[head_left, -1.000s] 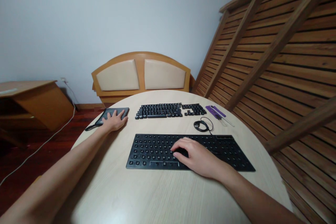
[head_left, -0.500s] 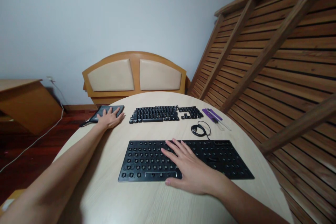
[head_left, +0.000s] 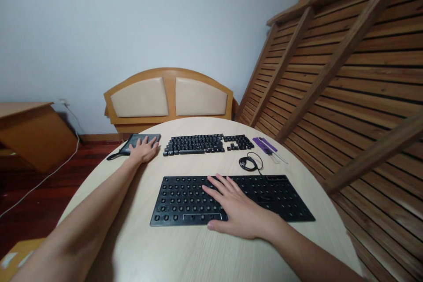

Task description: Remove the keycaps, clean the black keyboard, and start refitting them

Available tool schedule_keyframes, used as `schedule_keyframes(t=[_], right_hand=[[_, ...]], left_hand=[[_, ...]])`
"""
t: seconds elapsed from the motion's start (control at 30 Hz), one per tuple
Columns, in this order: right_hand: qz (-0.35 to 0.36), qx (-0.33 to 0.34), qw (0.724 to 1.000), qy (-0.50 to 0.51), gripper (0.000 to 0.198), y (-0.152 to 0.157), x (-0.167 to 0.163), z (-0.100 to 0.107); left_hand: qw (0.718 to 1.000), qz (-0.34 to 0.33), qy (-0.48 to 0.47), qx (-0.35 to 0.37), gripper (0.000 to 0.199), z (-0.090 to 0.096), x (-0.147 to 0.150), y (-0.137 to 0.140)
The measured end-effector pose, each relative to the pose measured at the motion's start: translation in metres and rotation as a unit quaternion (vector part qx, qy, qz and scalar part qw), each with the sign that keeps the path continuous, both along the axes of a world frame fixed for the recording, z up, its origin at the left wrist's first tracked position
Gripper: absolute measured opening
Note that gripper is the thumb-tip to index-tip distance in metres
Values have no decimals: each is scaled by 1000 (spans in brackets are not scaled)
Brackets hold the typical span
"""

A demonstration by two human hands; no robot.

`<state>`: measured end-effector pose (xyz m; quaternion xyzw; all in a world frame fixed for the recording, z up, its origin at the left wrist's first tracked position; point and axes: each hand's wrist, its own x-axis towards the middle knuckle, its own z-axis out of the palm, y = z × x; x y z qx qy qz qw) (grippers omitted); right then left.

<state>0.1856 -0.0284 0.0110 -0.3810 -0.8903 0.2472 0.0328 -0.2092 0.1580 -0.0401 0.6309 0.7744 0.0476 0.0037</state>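
Note:
My right hand (head_left: 238,209) lies spread over a black keyboard (head_left: 185,194) stripped of its keycaps, so rows of bare switches show. The palm hides part of its middle. Out at the far left of the table, my left hand (head_left: 144,149) rests with fingers apart on a flat dark grey pouch (head_left: 140,139) that has a black wrist strap (head_left: 115,155). Behind the keyboard, loose black keycaps (head_left: 194,144) are laid out in keyboard order. The keyboard's black cable (head_left: 248,164) is coiled between the keyboard and the keycaps.
Purple-handled tools (head_left: 261,144) with thin metal ends lie at the table's right side. The round pale table (head_left: 185,251) carries everything. A wooden slatted frame (head_left: 346,97) leans close on the right. Behind the table stands a padded headboard (head_left: 172,97).
The pouch has slid a little to the right under my left hand. My right hand stays on the keyboard. The camera view has shifted slightly.

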Motion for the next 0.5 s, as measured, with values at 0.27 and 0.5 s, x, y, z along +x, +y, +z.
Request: schedule_keyframes(t=[0.27,0.5], right_hand=[[1,-4,1000,6,91,1,0,-1],[4,-3,1000,17,90,1,1,-1]], left_hand=[[999,10,33,27,61,9,9,-8],[997,33,60,40,34,30,20,-9]])
